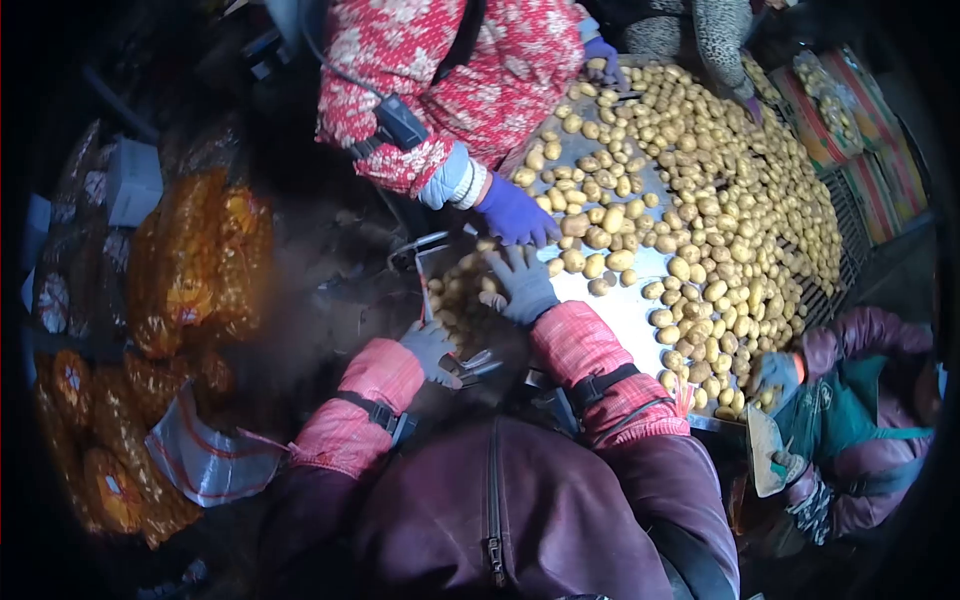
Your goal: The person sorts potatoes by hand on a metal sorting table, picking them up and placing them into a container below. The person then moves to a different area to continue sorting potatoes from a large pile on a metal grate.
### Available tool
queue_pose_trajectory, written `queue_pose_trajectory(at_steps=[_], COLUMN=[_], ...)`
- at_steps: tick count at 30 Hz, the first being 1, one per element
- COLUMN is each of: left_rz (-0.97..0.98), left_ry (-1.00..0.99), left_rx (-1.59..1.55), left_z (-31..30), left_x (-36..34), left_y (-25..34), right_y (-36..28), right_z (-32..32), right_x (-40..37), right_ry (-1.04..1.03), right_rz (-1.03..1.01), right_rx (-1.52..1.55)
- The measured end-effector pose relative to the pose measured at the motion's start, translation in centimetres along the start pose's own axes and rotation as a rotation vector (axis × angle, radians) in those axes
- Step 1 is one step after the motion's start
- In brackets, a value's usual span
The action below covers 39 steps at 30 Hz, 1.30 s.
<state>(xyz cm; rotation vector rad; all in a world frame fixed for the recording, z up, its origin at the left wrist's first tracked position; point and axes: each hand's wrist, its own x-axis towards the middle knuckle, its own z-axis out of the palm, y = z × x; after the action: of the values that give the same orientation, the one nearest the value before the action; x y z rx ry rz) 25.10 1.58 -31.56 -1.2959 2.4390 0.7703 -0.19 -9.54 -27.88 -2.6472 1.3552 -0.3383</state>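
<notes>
My left hand (430,350), in a grey glove, is closed at the near left edge of an opening that looks like a sack mouth (423,285) with a red-trimmed rim. Metal clamps (476,368) sit just right of its thumb. Inside the opening lies a shaded heap of potatoes (460,305). My right hand (524,287), also gloved in grey, spreads its fingers over the right side of that opening, by the edge of the sorting table (635,330). Nothing shows in its grasp. Loose potatoes (594,266) lie on the table close to its right.
A co-worker's purple-gloved hand (515,212) reaches in just beyond my right hand. Another person's gloved hand (775,375) touches the pile's right edge; their other hand holds a pale scoop-like piece (765,450). Filled orange net bags (190,265) and a striped woven sack (215,450) are at left.
</notes>
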Motion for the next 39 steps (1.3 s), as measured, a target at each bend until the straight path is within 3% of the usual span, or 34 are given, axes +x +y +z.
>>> queue_pose_trajectory(at_steps=[3, 7, 15, 18, 20, 26, 30, 33, 37, 39], left_rz=[0.025, 0.03, 0.027, 0.057, 0.04, 0.016, 0.051, 0.065, 0.23, 0.312], left_ry=[0.016, -0.071, -0.182, -0.197, -0.162, -0.064, 0.125, 0.283, 0.542, 0.607], left_rx=[-0.02, -0.081, -0.004, 0.045, 0.046, -0.015, -0.052, -0.08, -0.189, -0.204], left_z=[0.4, -0.4, -0.7, -0.7, -0.1, -1.1, -3.1, -5.1, -8.6, -8.6], left_x=[0.3, 0.8, 1.7, 2.3, 1.2, 1.3, 1.0, 1.0, 1.6, 2.4], left_y=[-0.2, -0.4, -0.2, -0.2, -0.5, 1.0, 3.0, 5.3, 9.4, 10.8], right_y=[1.2, 3.0, 12.5, 13.0, 13.8, 14.2, 13.4, 13.1, 13.7, 13.1], right_z=[-1.3, -6.5, -11.5, -13.3, -11.9, -11.2, -12.2, -13.1, -13.6, -13.0], right_x=[-3.4, -11.8, -32.9, -33.1, -32.4, -29.5, -28.0, -28.6, -27.4, -24.7], right_ry=[0.126, 0.329, 0.193, -0.045, -0.033, -0.079, -0.072, -0.124, 0.103, 0.168], right_rz=[-0.079, 0.12, 1.008, 1.237, 1.177, 1.251, 1.28, 1.142, 1.028, 0.878], right_rx=[0.119, 0.142, -0.284, -0.145, -0.169, -0.178, -0.136, -0.166, -0.243, -0.189])
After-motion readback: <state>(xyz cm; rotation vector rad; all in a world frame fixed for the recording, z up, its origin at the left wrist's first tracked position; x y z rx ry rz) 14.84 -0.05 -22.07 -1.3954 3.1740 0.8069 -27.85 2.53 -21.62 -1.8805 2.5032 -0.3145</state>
